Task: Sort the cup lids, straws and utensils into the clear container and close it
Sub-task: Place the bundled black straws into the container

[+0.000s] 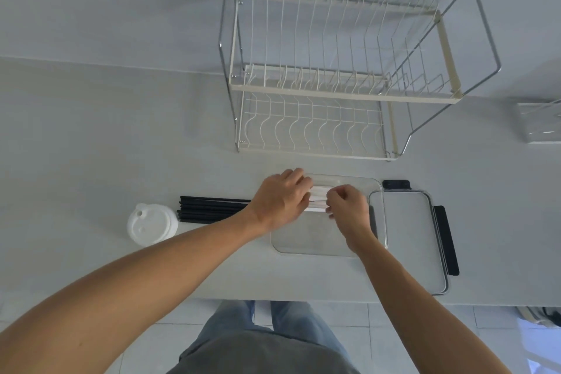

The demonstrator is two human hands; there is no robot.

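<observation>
A clear rectangular container (306, 241) lies open on the white counter. Over its far part, my left hand (280, 199) and my right hand (347, 205) both hold a bundle of white wrapped utensils (318, 199), one hand at each end. The bundle is partly hidden by my fingers. Several black straws (209, 209) lie side by side to the left of the container. A stack of white cup lids (151, 223) sits further left. The clear container lid with black latches (409, 237) lies flat to the right of the container.
A two-tier cream wire dish rack (334, 79) stands behind the container against the wall. A clear box (542, 123) shows at the right edge. The counter's front edge (303, 299) runs just below the container.
</observation>
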